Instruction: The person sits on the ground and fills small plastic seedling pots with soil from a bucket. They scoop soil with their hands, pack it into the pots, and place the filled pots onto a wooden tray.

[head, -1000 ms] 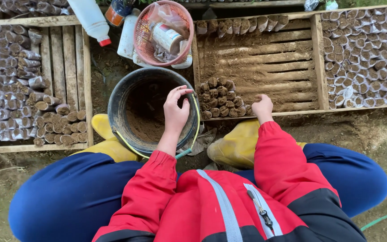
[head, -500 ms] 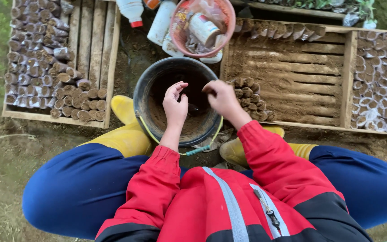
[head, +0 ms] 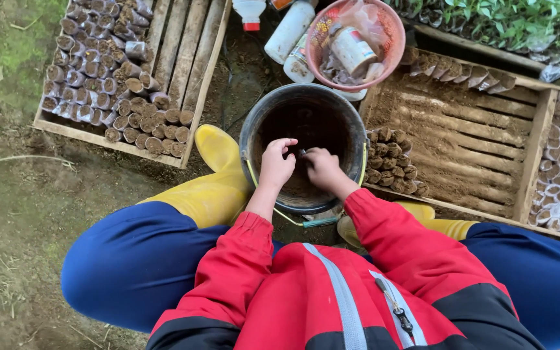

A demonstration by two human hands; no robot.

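Note:
I crouch over a black bucket (head: 249, 133) partly filled with brown soil (head: 306, 189). My left hand (head: 276, 163) and my right hand (head: 323, 168) are both inside its rim, just above the soil. Their fingertips meet at a small clear plastic bag (head: 303, 153), which is mostly hidden by the fingers. To the right of the bucket, a small cluster of soil-filled bags (head: 393, 162) stands in the near left corner of a wooden tray (head: 533, 146).
A second wooden tray (head: 186, 58) at the left holds several rows of filled bags (head: 108, 97). Behind the bucket are a pink basket (head: 390, 26) with a can, and white bottles (head: 288, 29). My yellow boots (head: 212, 188) flank the bucket. Green seedlings (head: 507, 19) grow at top right.
My right hand left the cluster of bags in the right tray and moved into the bucket, meeting my left hand. My left hand lowered toward the soil. The view shifted left.

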